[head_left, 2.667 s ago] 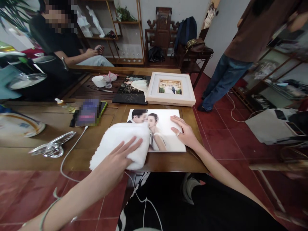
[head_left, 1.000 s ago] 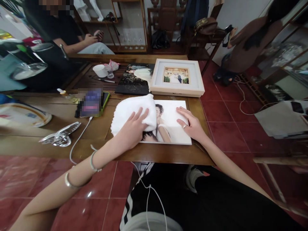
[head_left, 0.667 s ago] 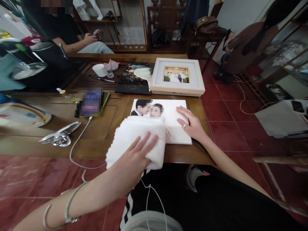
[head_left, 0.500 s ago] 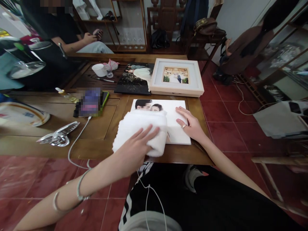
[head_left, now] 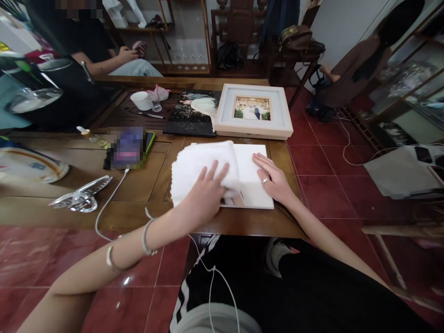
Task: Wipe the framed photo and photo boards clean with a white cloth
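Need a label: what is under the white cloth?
A photo panel: its mostly white right side shows. The white cloth, under the left hand, hides most of its left side.

Over on the table [head_left: 138, 185], a cloth [head_left: 194, 166] lies across the left of the photo panel [head_left: 249, 178]; behind the panel, a framed picture [head_left: 255, 104], a print [head_left: 189, 118] at its left; left of the cloth, a phone [head_left: 128, 150], a clip [head_left: 82, 196] before it

A dark carved chair [head_left: 240, 27] stands on red floor tiles [head_left: 329, 196] beside shelving [head_left: 187, 71].
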Available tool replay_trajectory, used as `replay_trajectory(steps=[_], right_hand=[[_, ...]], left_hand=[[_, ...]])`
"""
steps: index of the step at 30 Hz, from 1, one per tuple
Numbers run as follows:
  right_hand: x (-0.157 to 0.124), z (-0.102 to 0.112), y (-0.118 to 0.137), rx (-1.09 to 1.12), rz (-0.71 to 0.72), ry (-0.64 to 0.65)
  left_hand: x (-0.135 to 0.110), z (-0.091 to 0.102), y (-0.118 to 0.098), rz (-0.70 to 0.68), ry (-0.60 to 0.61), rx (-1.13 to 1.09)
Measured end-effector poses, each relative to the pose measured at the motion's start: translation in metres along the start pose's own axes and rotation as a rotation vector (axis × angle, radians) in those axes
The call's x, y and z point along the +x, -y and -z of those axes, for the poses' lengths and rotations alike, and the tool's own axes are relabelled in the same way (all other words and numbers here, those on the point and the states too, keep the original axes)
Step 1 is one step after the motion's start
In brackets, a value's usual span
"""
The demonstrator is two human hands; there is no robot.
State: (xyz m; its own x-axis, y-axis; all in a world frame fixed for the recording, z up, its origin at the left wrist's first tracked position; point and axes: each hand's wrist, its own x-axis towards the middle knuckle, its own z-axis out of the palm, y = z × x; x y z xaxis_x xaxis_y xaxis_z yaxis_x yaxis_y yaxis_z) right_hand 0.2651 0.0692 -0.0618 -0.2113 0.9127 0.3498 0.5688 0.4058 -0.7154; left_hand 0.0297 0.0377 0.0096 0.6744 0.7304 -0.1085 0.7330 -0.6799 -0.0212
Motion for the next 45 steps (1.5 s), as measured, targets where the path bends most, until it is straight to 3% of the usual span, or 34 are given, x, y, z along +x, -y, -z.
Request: replay_trajectory(steps=[4,7,11,20,24,28,32,36,41,45], right_hand=[[0.0,-0.001,-0.001,-0.008,-0.015,0.011],[0.001,0.0,-0.002,0.011,-0.017,0.023],[0.001,0.001,-0.002,0.007,-0.028,0.028],[0.0,0.001,-0.001,-0.009,-0.013,0.032],[0.001,0.003,0.002,0.045,-0.054,0.026],[-0.001,0.006,0.007,0.168,-0.141,0.0],[-0.003,0.007,0.009,0.283,-0.158,-0.038],[-0.003,0.008,0.007,0.362,-0.118,-0.009],[-0.001,0.007,0.008,0.267,-0.126,0.026],[-0.001,0.004,0.009,0.118,-0.06,0.043]], left_hand=[[-0.035,0.002,-0.035,-0.132,0.047,-0.047],[-0.041,0.003,-0.042,-0.212,0.055,-0.098],[-0.017,0.006,-0.029,-0.163,0.01,-0.122],[0.055,-0.001,0.025,0.004,-0.094,-0.043],[0.068,-0.008,0.024,-0.057,-0.126,-0.021],[0.071,-0.01,-0.002,-0.119,-0.148,-0.03],[0.066,-0.007,-0.043,-0.1,-0.184,-0.008],[0.05,0.003,-0.07,-0.112,-0.126,0.049],[0.01,0.007,-0.081,-0.23,-0.042,0.045],[-0.018,0.01,-0.073,-0.268,-0.001,-0.004]])
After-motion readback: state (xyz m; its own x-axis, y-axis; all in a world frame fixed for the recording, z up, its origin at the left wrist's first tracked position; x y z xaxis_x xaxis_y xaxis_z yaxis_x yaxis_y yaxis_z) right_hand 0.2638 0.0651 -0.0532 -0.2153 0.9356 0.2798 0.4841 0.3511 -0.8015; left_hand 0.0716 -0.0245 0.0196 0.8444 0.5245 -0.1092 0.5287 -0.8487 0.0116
